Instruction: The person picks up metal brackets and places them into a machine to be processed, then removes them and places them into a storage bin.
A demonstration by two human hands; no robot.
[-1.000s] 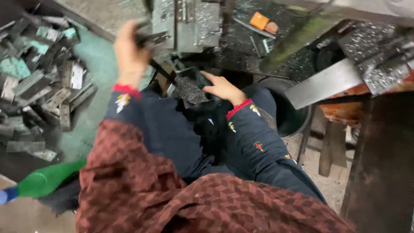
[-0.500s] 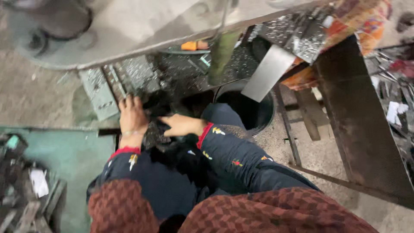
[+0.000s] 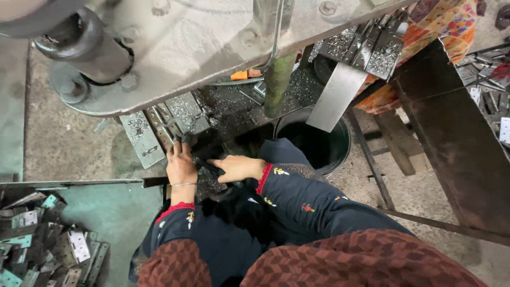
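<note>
The person sits below a big grey press machine [image 3: 202, 48] and looks down at both hands. The left hand [image 3: 180, 166] lies just under the front edge of the machine, with a thin bangle [image 3: 183, 184] at the wrist. Its fingers [image 3: 179, 149] are stretched forward and touch a small dark metal part [image 3: 186, 139] that lies against the flat steel plates [image 3: 159, 127] of the machine bed; I cannot tell if they pinch the part or only press on it. The right hand [image 3: 236, 168] is just beside the left one, also under the machine. Its fingers [image 3: 219, 165] are loosely curled and point toward the left hand, resting on a heap of small dark metal pieces [image 3: 206, 180] between the two hands; whether they grip any piece is hidden.

Both sleeves are dark blue with red cuffs and small embroidery, and a dark red patterned shawl [image 3: 340, 260] covers the body nearest the camera. A black bucket [image 3: 319, 143] stands on the floor, just right of the hands and under a slanting steel chute [image 3: 337, 101] of the machine. A green post [image 3: 277, 79] comes down from the machine behind the right hand. Far left of the machine, low in the view, lies a pile of flat metal hinges [image 3: 48, 239].
</note>
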